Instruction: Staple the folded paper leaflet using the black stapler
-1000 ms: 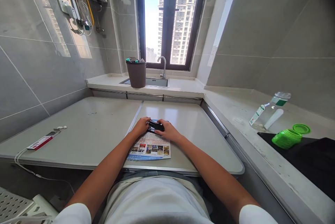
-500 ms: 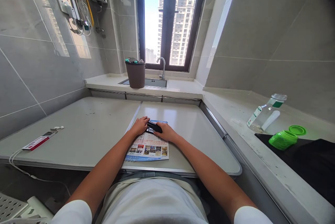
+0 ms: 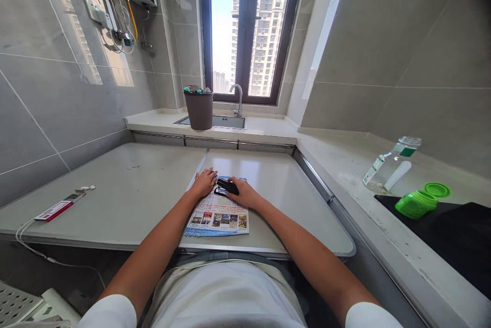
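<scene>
A stack of printed leaflets [image 3: 218,215] lies on the pale table [image 3: 134,190] in front of me. My left hand [image 3: 203,183] rests flat on the leaflets' far left corner, fingers stretched out. My right hand [image 3: 241,194] is closed round a small black stapler [image 3: 226,186] that sits on the far edge of the leaflets. The two hands are a little apart, the stapler between them.
A red-and-white device [image 3: 56,209] with a white cable lies at the table's left. On the right counter stand a clear bottle [image 3: 387,170], a green jar [image 3: 416,203] with its lid beside it, and a black mat [image 3: 452,236]. Behind are a brown bin [image 3: 198,107], a sink and faucet [image 3: 238,99].
My left hand has let go of the stapler and slid left, flattening onto the leaflets. My right hand keeps its hold on the stapler.
</scene>
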A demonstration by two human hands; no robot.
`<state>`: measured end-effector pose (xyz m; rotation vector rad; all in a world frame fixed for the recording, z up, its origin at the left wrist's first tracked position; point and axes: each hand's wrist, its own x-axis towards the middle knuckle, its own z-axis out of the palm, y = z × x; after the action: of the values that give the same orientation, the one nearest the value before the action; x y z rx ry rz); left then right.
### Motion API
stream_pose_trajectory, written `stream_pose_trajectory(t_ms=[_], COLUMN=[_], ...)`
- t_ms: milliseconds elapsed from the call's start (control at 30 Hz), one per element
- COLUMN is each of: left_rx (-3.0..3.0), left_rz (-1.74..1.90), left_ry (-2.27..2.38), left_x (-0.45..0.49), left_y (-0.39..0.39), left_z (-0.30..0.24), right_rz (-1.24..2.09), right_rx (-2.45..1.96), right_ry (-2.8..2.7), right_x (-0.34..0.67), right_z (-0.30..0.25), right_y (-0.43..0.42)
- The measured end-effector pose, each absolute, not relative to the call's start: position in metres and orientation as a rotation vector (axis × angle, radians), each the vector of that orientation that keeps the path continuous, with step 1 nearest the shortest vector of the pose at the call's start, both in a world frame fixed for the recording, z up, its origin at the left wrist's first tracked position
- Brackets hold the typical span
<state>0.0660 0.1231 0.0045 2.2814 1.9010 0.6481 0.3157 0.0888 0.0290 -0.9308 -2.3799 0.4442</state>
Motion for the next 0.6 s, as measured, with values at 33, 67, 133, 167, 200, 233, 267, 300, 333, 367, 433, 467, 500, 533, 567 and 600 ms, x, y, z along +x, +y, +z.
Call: stream_pose_trajectory(t_ms=[33,67,133,167,200,233,267,300,333,367,433,467,500,533,567,600], left_rx=[2.298,2.315,2.327,2.317,2.3,2.284,2.27,2.263,2.262,2.266,2.286,2.299,2.312,2.324,2.336,2.347], left_rz=[0.709,0.779,0.922,0.981,1.028,1.062,1.086,1.102,1.111,1.113,1.097,1.08,1.057,1.028,0.993,0.959], left_ry=[1.862,1.808,1.689,1.64,1.6,1.567,1.54,1.514,1.489,1.467,1.432,1.417,1.405,1.396,1.391,1.386], left_x=[0.067,0.068,0.071,0.073,0.074,0.076,0.077,0.079,0.08,0.081,0.084,0.085,0.086,0.087,0.087,0.088], left_y=[0.123,0.123,0.122,0.121,0.119,0.118,0.116,0.113,0.111,0.11,0.107,0.106,0.105,0.104,0.104,0.103], left_z=[0.006,0.007,0.011,0.014,0.016,0.018,0.021,0.023,0.025,0.026,0.028,0.027,0.027,0.026,0.026,0.025], right_rz=[0.446,0.45,0.464,0.467,0.466,0.462,0.456,0.453,0.451,0.454,0.464,0.469,0.471,0.474,0.476,0.482], right_rx=[-0.932,-0.926,-0.897,-0.886,-0.885,-0.898,-0.919,-0.94,-0.955,-0.962,-0.958,-0.956,-0.961,-0.971,-0.985,-0.999], right_ry=[-2.362,-2.35,-2.358,-2.375,-2.392,-2.408,-2.421,-2.428,-2.431,-2.428,-2.422,-2.419,-2.417,-2.418,-2.42,-2.422], right_x=[0.316,0.316,0.316,0.316,0.316,0.316,0.317,0.318,0.318,0.32,0.324,0.326,0.329,0.332,0.335,0.339], right_z=[0.029,0.029,0.03,0.03,0.032,0.033,0.034,0.034,0.035,0.035,0.035,0.035,0.035,0.036,0.036,0.037], right_y=[0.089,0.088,0.088,0.088,0.088,0.088,0.089,0.089,0.09,0.091,0.094,0.095,0.096,0.098,0.099,0.101])
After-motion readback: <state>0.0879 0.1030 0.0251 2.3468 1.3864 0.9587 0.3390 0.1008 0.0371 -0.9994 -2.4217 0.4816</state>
